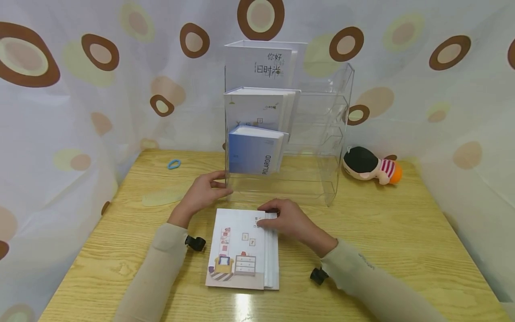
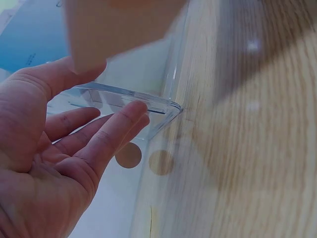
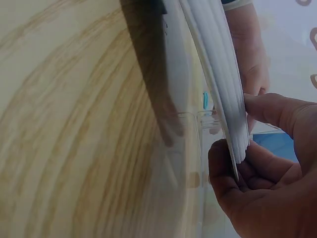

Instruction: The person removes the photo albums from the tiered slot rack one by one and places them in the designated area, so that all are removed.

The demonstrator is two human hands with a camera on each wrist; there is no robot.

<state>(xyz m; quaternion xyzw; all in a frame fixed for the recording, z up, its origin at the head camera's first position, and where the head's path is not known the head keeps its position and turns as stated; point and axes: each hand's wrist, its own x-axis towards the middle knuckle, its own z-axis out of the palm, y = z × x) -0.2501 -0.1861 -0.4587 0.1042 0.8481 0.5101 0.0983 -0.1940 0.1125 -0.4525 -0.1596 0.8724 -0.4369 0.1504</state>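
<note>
A white photo album (image 1: 238, 250) with a drawn armchair and dresser on its cover is held above the wooden table, its page edges (image 3: 225, 84) turned to the right. My right hand (image 1: 289, 219) pinches the album's far right corner, thumb on one cover and curled fingers at the other. A clear acrylic rack (image 1: 281, 185) stands behind it. My left hand (image 1: 203, 192) is at the rack's lower left edge. In the left wrist view, its fairly straight fingers (image 2: 114, 131) lie against the clear side panel; a blurred pale object partly covers that view.
Upright in the rack's left half are a blue album (image 1: 255, 152) and two white albums above it. Left of the rack lie a blue ring (image 1: 174, 164) and a pale comb (image 1: 162, 197). A plush doll (image 1: 370, 165) lies right of the rack. Patterned curtains surround the table.
</note>
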